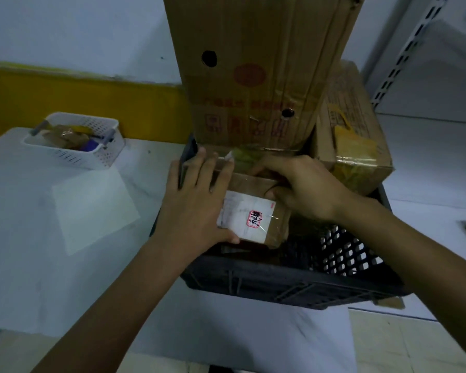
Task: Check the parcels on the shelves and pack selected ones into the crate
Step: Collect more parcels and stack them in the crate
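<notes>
Forearms come in from the lower edge, both hands meeting over the crate (280, 281).

- Parcel (253, 184): small brown carton, taped glossy, white label with a red stamp facing up. Sits in the crate's left half, riding high near rim level. What it rests on is hidden.
- Left hand (197, 200): flat along the parcel's left side, fingers straight, thumb lying by the near corner. Pressing and steadying, not clasping.
- Right hand (304, 187): fingers curled over the far right edge, thumb on top. A real hold on the parcel.
- Tall box (253, 76) stands upright at the crate's back, touching or just beside the parcel. A second box (353, 125) leans at back right, partly over the rim.
- Table (38, 238) to the left carries a white basket (92, 157) of oddments and a sheet (94, 208).

Handling, as judged: looks light and stiff, corners hold shape. Tape film is likely slick, so grip at opposite edges or corners rather than on the flat top. Contents unknown, so set it down gently. Right front of the crate shows open floor, room to seat it lower.
</notes>
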A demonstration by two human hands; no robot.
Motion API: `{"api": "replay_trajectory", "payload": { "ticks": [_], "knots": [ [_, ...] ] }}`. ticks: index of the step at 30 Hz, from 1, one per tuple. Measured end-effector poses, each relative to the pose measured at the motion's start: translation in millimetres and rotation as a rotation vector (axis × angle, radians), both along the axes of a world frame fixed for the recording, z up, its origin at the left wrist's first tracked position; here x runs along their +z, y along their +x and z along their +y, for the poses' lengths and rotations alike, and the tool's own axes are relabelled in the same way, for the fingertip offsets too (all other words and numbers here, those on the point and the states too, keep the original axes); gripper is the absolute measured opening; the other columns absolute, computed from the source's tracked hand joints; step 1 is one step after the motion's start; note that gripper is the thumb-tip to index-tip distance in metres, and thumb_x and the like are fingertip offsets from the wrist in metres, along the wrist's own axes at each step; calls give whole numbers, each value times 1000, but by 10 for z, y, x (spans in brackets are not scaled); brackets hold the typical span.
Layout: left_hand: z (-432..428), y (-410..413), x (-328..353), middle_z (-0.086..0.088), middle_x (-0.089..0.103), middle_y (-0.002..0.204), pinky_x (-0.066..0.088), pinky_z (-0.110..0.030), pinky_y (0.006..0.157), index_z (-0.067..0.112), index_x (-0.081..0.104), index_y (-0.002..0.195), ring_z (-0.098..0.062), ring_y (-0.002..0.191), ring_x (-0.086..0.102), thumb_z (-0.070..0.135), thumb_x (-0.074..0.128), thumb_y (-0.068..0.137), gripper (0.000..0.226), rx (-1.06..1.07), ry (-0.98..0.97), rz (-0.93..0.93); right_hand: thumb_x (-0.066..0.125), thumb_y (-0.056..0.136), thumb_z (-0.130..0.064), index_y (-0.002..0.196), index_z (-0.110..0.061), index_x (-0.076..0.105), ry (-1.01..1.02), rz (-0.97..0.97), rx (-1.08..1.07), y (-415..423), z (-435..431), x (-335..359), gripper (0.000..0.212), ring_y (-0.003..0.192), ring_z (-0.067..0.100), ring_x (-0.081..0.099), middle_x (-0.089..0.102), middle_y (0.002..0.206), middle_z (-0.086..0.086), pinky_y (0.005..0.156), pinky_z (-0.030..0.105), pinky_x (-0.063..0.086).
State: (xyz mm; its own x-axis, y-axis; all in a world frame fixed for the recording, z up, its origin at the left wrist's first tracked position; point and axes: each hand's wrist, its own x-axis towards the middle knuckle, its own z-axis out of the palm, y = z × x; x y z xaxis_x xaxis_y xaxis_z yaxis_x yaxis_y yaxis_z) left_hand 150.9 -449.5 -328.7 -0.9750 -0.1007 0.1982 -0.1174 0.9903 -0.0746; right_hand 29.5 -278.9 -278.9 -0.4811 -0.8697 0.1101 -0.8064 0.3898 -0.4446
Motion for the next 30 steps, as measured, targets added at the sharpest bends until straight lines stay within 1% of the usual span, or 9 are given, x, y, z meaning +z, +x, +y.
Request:
{"api": "replay_trajectory", "payload": {
  "ticks": [5, 11, 13, 15, 18, 21, 23, 27, 30],
  "knots": [
    [-147, 1, 66, -20, 44, 137, 32, -54, 99, 4, 25, 148, -34, 122, 37, 75, 78, 25, 151, -100, -105, -67, 67, 81, -6, 116, -22, 60, 12, -72, -40, -27, -24, -2, 39, 106, 15, 61, 64, 115, -4, 84, 38, 53],
    [-270, -64, 126, -21, 48, 128, 36, -48, 89, 2, 26, 144, -33, 112, 39, 61, 78, 22, 146, -144, -171, -114, 62, 84, -1, 122, -20, 58, 47, -164, -58, -43, -26, 13, 42, 112, 10, 57, 62, 120, -4, 90, 29, 50],
    [-302, -138, 177, -19, 34, 142, 32, -49, 99, 8, 4, 150, -31, 124, 30, 69, 74, 34, 149, -171, -169, -199, 59, 88, -6, 127, -18, 56, 52, -69, -80, -23, -19, -10, 40, 115, 14, 54, 60, 124, -1, 92, 30, 47],
    [-346, -237, 190, -16, -3, 157, 14, -47, 113, 15, -23, 147, -30, 142, 5, 71, 69, 52, 143, -185, -112, -276, 57, 91, -22, 132, -18, 53, 99, 140, -89, 39, -12, -39, 41, 121, 21, 48, 55, 130, 5, 96, 37, 44],
    [-387, -255, 90, -12, -32, 153, -4, -45, 117, 22, -29, 142, -28, 144, -19, 71, 58, 65, 126, -253, -64, -324, 51, 86, -59, 146, -20, 36, 301, 284, -35, 183, 3, -140, 73, 139, 28, 28, 32, 151, 14, 111, 39, 31],
    [-378, -184, -20, -12, -15, 158, 12, -44, 119, 18, -2, 151, -30, 147, 1, 71, 45, 75, 104, -313, -36, -223, 47, 81, -72, 153, -19, 1, 504, 345, -17, 189, 19, -363, 101, 148, 28, -1, -4, 160, 16, 118, 37, 10],
    [-367, -196, -64, -8, -15, 158, 7, -36, 120, 15, -8, 151, -24, 148, -3, 69, 46, 83, 102, -263, -41, -261, 47, 88, -62, 152, -19, -12, 504, 350, -30, 165, 3, -503, 97, 148, 28, -8, -12, 159, 15, 119, 35, 1],
    [-339, -238, -109, -14, 4, 158, 13, -38, 117, 8, -1, 147, -29, 147, 11, 58, 64, 78, 107, -279, 2, -200, 46, 93, -53, 151, -17, -14, 449, 299, -57, 152, -28, -601, 91, 147, 28, -12, -16, 158, 16, 117, 34, -7],
    [-303, -234, -33, -9, -1, 159, 8, -35, 117, 11, -2, 150, -24, 148, 6, 79, 38, 76, 108, -223, 69, -296, 49, 91, -54, 151, -16, -14, 509, 285, -44, 143, -41, -553, 95, 147, 27, -12, -17, 158, 16, 118, 35, -5]
  ]
}}
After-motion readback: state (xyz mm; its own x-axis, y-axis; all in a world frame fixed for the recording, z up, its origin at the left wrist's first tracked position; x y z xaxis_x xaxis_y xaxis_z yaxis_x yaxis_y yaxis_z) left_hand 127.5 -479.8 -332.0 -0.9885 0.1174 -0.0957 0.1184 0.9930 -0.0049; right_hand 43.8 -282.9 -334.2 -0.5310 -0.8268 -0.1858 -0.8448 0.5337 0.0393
